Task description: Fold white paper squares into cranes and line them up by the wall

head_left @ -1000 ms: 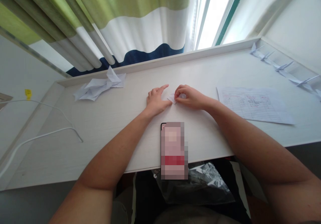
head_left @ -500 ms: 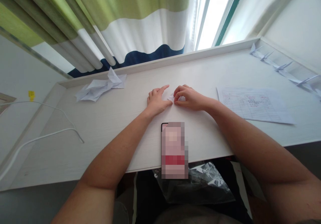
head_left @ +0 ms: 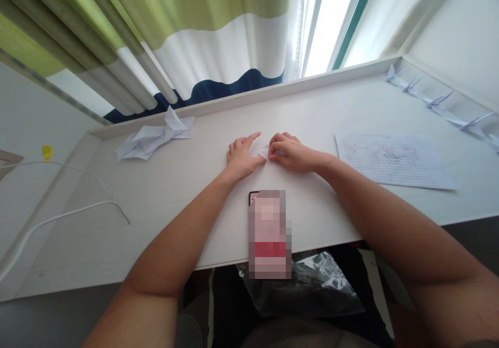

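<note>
Fingers (head_left: pixel 277 143) of the right hand (head_left: pixel 293 154) have curled lower over a small white folded paper (head_left: pixel 265 152), pinching it against the counter (head_left: pixel 323 218); left hand (head_left: pixel 242 158) lies open just beside, holding nothing. Sharply creased, partly hidden, that paper could slip if the pinch loosens. Further out: crumpled paper (head_left: pixel 152 140), ruled sheet (head_left: pixel 393 161), paper cranes (head_left: pixel 438 100).

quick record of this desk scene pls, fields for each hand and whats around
right hand: fingers closed on a small folded white paper
left hand: open, resting on the desk, fingertips beside the paper
surface: white wood-grain desk
nearby: crumpled white paper, lined sheet with red markings, blurred phone
further: folded paper cranes along the ledge, white cable, striped curtain
</note>
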A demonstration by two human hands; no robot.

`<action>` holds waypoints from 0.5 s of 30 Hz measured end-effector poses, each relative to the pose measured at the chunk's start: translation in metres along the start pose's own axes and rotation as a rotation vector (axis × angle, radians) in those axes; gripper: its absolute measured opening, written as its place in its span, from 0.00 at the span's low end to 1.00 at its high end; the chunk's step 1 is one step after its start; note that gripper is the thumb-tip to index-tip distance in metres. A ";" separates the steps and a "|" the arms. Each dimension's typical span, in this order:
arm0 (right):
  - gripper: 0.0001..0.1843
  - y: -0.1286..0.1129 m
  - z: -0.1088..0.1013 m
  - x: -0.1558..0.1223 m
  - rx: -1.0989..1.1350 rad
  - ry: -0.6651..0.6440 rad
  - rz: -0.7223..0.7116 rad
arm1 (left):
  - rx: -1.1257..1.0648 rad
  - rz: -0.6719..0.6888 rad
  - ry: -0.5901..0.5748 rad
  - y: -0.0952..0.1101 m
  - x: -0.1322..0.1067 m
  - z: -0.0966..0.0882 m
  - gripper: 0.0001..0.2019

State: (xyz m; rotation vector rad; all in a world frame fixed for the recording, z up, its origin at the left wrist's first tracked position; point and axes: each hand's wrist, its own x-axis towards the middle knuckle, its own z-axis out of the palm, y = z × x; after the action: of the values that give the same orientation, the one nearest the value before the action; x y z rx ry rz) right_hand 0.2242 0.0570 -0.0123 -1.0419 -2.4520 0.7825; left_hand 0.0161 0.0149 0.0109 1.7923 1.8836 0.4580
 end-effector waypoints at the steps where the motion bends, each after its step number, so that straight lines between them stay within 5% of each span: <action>1: 0.08 0.001 0.000 0.000 0.000 0.006 0.002 | -0.001 0.001 0.000 0.000 0.000 0.000 0.42; 15: 0.10 0.005 -0.011 -0.001 -0.043 0.014 -0.135 | 0.059 0.001 -0.021 -0.004 0.005 0.002 0.43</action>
State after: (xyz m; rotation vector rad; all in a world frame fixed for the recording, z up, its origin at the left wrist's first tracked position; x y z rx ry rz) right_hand 0.2332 0.0628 -0.0067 -0.8820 -2.5072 0.6805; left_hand 0.0144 0.0193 0.0063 1.8290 1.9008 0.3864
